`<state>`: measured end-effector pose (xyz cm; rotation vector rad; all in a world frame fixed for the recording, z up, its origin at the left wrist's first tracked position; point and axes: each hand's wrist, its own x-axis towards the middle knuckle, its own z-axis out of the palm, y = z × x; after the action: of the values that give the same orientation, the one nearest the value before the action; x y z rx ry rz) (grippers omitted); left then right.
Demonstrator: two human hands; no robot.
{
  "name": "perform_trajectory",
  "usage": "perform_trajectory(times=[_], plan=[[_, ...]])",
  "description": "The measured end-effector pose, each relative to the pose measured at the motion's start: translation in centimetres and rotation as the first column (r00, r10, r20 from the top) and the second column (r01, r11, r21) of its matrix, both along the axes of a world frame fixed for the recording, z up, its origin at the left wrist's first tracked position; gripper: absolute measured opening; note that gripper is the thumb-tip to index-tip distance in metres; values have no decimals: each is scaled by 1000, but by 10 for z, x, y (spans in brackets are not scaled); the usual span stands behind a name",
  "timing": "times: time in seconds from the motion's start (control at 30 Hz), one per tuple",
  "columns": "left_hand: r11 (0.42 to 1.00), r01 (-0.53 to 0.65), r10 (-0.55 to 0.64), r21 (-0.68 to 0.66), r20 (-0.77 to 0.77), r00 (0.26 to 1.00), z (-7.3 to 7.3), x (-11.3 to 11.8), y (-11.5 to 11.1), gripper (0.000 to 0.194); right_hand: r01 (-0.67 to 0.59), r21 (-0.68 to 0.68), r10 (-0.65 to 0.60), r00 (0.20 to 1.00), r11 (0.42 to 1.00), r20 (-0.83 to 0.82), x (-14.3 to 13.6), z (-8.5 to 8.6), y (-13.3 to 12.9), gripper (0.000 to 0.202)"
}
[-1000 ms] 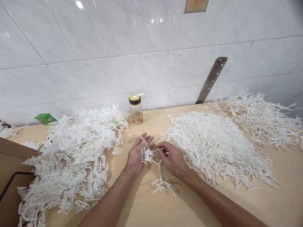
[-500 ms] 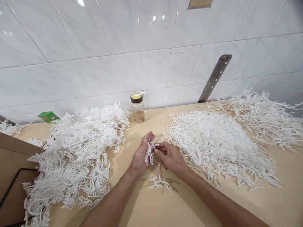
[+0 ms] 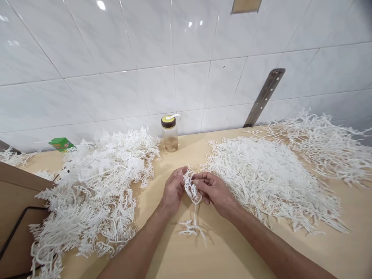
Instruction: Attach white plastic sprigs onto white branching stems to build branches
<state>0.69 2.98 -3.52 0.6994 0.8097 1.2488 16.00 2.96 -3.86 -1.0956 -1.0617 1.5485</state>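
Note:
A small bundle of white branched strands (image 3: 191,186) is held between my two hands over the middle of the table. My left hand (image 3: 173,190) pinches its left side, fingers closed. On the right side, the fingertips of my right hand (image 3: 210,190) are closed on the same bundle. One long strand hangs from the bundle, and its branched end (image 3: 190,228) lies lower, towards me. Large heaps of similar white pieces lie on both sides, the left heap (image 3: 101,186) and the right heap (image 3: 267,174).
Against the tiled wall stands a clear bottle (image 3: 170,133) with a yellow and black lid. A metal strip (image 3: 264,97) leans at the back right, near another white heap (image 3: 325,143). A green carton (image 3: 61,143) and a brown box (image 3: 20,201) are at the left.
The bundle has shifted slightly right and shows more between my hands. My left hand's fingers have drawn together at its edge. The hanging strand's end has moved a little left and down.

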Motion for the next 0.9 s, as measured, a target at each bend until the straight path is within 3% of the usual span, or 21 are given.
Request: perform_trajectory(times=[0.17, 0.3, 0.4, 0.53, 0.67, 0.77, 0.9], plan=[[980, -180, 193, 80, -219, 956, 1, 3, 2, 38, 174, 41, -174, 985, 984, -18, 2, 1, 4, 48], [960, -220, 279, 174, -510, 814, -3, 4, -1, 31, 221, 130, -225, 974, 967, 19, 2, 1, 4, 45], [980, -98, 186, 175, -609, 771, -5, 4, -4, 38, 225, 182, -237, 970, 957, 47, 3, 2, 3, 43], [983, 123, -30, 134, -549, 835, 0, 5, -8, 21, 204, 184, -218, 974, 961, 56, 5, 4, 4, 43], [945, 282, -182, 166, -451, 874, 8, 5, -12, 29, 173, 153, -186, 979, 973, 81, 6, 3, 6, 44], [922, 337, -231, 191, -426, 875, 10, 4, -12, 44, 153, 145, -169, 980, 978, 106, 8, -1, 9, 44], [939, 293, -180, 182, -467, 866, 5, 5, -10, 53, 143, 178, -177, 965, 974, 195, 11, -5, 11, 39]])
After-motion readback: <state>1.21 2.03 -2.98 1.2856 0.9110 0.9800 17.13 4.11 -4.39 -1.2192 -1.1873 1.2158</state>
